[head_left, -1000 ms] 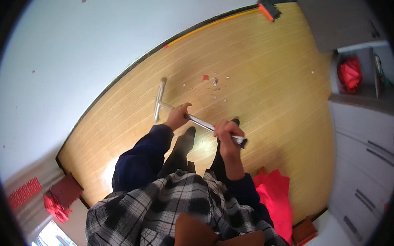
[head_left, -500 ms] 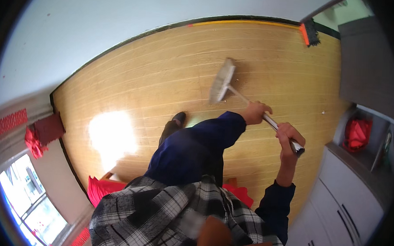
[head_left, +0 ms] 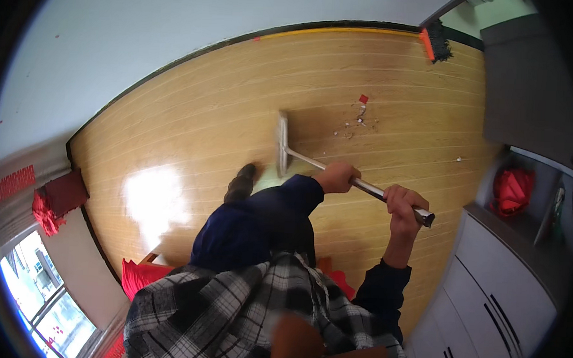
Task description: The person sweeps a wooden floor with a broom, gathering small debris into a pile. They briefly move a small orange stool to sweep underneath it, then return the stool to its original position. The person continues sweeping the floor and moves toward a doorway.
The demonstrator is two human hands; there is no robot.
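A long-handled broom [head_left: 283, 143] with a wide, flat, pale head is held across in front of me, its head on the wooden floor and slightly blurred. My left hand [head_left: 338, 177] wraps round the metal handle partway down. Higher up, near the dark end of the handle, my right hand [head_left: 403, 204] is closed around it. Right of the broom head lies a loose scatter of small debris [head_left: 360, 122], pale and dark bits. A small red scrap [head_left: 364, 99] lies at its far side. My dark shoe [head_left: 248, 171] stands just left of the broom head.
Along the far wall lies a yellow pole [head_left: 331, 30], with an orange-and-black brush head [head_left: 437, 43] near its right end. A grey cabinet with drawers [head_left: 486, 296] stands at the right, a red bag [head_left: 513, 191] in its open shelf. A white speck [head_left: 459, 159] lies near the cabinet.
The broom head has swung left, away from the debris, and turned edge-on. The debris and red scrap now show. Both hands keep their hold and have shifted left in the picture.
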